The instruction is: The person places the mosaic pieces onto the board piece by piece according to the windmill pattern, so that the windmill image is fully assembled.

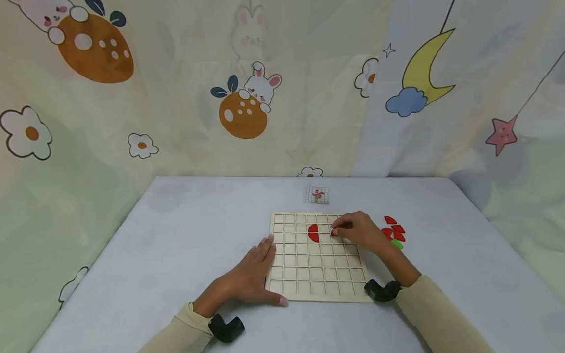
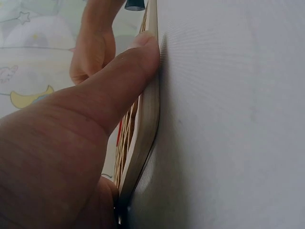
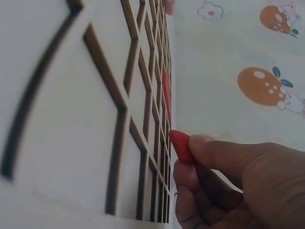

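A wooden grid board [image 1: 302,288] lies flat on the table. My left hand [image 1: 250,275] rests along its left side, fingers extended and thumb at the near left corner. In the left wrist view the thumb [image 2: 119,78] presses against the board's edge. Over the upper right cells, my right hand [image 1: 361,230] pinches a small red quarter-circle piece [image 3: 181,146] between thumb and fingers. The right wrist view shows that piece close to the grid; whether it touches is unclear. Left of it, red pieces [image 1: 313,233] sit in the grid, together forming a half-circle shape.
Several loose red pieces [image 1: 390,219] and a green piece [image 1: 397,243] lie on the table right of the board, partly behind the right forearm. A small card [image 1: 317,195] with a pinwheel picture on a grid lies beyond the board. A patterned cloth [image 1: 185,98] hangs behind the table.
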Action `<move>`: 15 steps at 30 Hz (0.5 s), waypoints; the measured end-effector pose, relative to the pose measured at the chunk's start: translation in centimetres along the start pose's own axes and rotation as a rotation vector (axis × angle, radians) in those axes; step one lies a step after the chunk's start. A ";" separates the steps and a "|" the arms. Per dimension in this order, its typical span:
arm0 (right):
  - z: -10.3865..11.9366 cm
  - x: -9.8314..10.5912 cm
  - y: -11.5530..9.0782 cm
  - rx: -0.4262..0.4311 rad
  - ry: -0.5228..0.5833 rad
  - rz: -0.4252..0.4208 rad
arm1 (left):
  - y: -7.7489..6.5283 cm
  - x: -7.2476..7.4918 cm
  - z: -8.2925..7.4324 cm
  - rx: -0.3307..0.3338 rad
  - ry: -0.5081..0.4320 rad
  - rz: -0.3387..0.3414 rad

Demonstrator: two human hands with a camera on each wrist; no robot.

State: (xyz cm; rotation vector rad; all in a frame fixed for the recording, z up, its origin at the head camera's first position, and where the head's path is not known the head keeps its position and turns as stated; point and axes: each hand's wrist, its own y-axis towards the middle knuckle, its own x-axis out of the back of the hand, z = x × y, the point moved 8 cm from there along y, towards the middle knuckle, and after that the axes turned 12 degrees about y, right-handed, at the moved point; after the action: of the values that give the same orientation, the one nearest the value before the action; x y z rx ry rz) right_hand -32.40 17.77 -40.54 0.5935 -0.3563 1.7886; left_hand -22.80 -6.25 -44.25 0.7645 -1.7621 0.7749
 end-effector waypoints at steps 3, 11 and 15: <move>0.2 -0.7 0.0 0.028 0.026 0.046 | -0.1 0.1 0.0 -0.002 -0.001 0.001; 0.5 -1.8 0.3 0.038 0.042 0.084 | 0.0 -0.1 0.1 0.003 -0.006 -0.001; 0.7 -2.2 0.6 0.034 0.012 0.098 | -0.1 0.0 0.2 0.009 -0.001 0.005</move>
State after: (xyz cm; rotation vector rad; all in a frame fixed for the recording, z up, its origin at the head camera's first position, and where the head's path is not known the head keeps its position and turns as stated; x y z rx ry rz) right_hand -32.35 15.45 -41.16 0.5972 -0.3526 1.8941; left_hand -22.83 -6.46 -44.29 0.7672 -1.7631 0.7867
